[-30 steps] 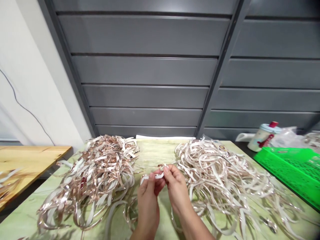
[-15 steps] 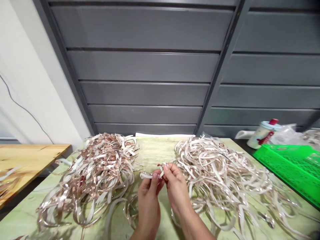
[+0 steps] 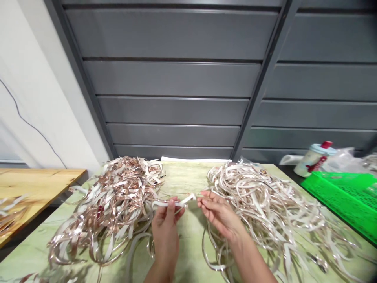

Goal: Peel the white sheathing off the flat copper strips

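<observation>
Fingers [image 3: 171, 210] of the left hand [image 3: 165, 234] pinched on a narrow white strip [image 3: 189, 198]; right hand [image 3: 219, 214] has its fingers bunched narrow by the strip's right end, can't tell if gripping.

Head view: pale green counter [image 3: 185, 179], with a tangled coppery-white strip pile [image 3: 120, 204] left and a paler pile [image 3: 253, 196] right. Grey slatted wall [image 3: 173, 76] behind, white wall [image 3: 35, 90] with dark cable [image 3: 31, 129] at left. Wooden counter [image 3: 38, 177] far left. Far right: green basket [image 3: 344, 194], blue-lidded cup [image 3: 312, 159], clear plastic bag [image 3: 340, 160].

Strip sits above counter, between the piles. Long axis roughly left-right; right end angles up and away from the wearer.
</observation>
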`<state>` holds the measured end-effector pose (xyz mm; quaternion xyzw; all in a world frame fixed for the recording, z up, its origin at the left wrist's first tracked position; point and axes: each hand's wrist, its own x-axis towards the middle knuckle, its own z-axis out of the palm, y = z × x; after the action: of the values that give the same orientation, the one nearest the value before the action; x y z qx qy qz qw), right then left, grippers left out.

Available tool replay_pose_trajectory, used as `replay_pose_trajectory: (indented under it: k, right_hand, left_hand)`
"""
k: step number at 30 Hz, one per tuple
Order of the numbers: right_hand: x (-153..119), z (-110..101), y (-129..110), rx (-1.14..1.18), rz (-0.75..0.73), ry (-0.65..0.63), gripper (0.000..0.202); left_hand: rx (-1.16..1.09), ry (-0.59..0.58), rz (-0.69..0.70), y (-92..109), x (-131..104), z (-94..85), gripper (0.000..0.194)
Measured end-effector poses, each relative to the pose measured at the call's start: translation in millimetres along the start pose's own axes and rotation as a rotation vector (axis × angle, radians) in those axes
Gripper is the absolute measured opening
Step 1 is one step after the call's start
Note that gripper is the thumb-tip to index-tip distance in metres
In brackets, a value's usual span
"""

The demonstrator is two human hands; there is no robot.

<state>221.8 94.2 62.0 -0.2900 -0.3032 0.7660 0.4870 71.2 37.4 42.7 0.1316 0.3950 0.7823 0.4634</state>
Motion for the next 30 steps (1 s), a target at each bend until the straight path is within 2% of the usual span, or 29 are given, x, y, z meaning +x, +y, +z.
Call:
replay_pose_trajectory:
  k: [4,9,12,16,20,26,30]
  right_hand:
    - [-5,-3,-5,-0.291,-0.227,0.027,0.020]
    - [-14,24,15,-0.874,-0.498,0.054,0.002]
    - [-14,38,26,-0.974,-0.654,0.095,0.002]
    - [-11,46,32,-0.953,-0.755,0.152,0.010]
    - [-13,50,33,-0.871,-0.708,0.130,0.017]
    - [-13,51,38,-0.504,-0.429,0.146,0.024]
    - [-9,48,40,-0.429,-0.393,0.167,0.026]
  left_hand:
    - [0.062,0.042,0.063,2,8,-0.9,0.028]
    - [0.020,-0.009,0.006,0,-3,10.0,0.030]
    - [-0.013,-0.059,-0.005,-1,-11,15.0,0.030]
    - [0.028,-0.058,0.016,-4,-16,14.3,0.031]
    - [0.030,-0.072,0.012,-7,-17,12.7,0.035]
    - [-0.097,-0.080,-0.084,-4,-16,16.7,0.029]
    - [-0.129,-0.052,-0.096,-2,-15,17.3,0.030]
